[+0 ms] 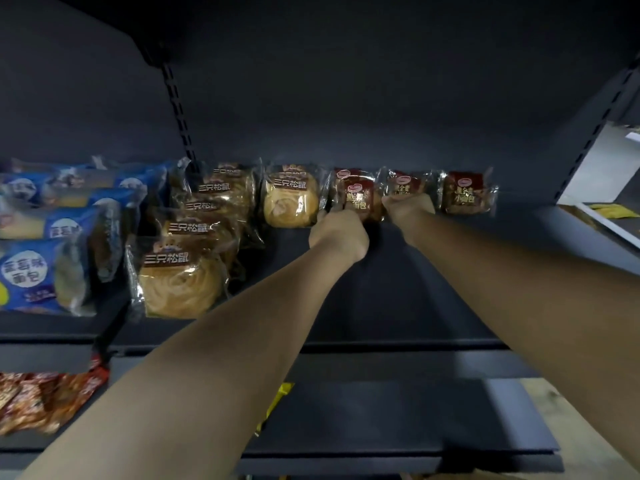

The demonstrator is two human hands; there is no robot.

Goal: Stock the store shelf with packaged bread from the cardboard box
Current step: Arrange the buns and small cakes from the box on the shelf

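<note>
Both arms reach deep into a dark shelf. My left hand is closed on the lower edge of a small dark-red bread packet standing at the back wall. My right hand grips the bottom of a second dark-red packet just to its right. A third dark-red packet stands alone farther right. Left of these, a golden round bread packet stands at the back, and a row of the same kind runs toward the front edge. The cardboard box is out of view.
Blue bread packets fill the shelf's left end. Below, a lower shelf holds red snack bags and a yellow packet. A slotted upright divides the back wall. At right, a white unit adjoins the shelf.
</note>
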